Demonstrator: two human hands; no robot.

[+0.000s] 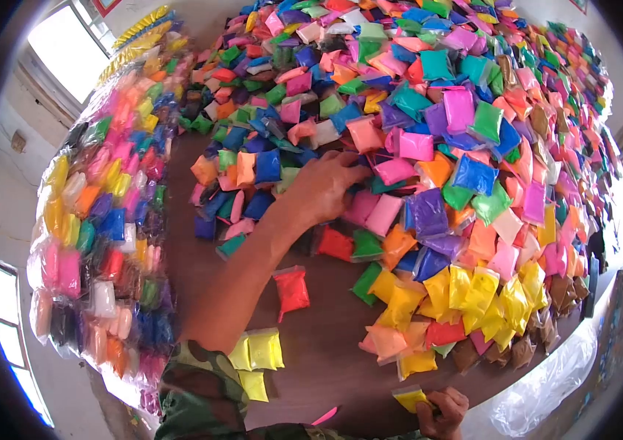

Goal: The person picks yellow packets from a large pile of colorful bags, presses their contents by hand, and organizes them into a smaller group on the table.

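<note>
Stretched across the brown table, my left hand (330, 185) reaches into the big heap of small coloured packets, beside a pink packet (393, 171). Its fingers bend down among the packets, and their tips are hidden. Near the table's front edge, my right hand (443, 412) is closed on a small yellow packet (410, 398). A single red packet (292, 289) lies by my left forearm. Several pale yellow packets (264, 349) lie together next to my camouflage sleeve (201, 392). Many bright yellow packets (476, 293) sit at the heap's near side.
On the left stands a long stack of clear bags (113, 220) filled with coloured packets. Clear plastic sheeting (546, 385) hangs at the right front edge. A thin pink piece (326, 416) lies near the front edge. Windows and a wall are at the left.
</note>
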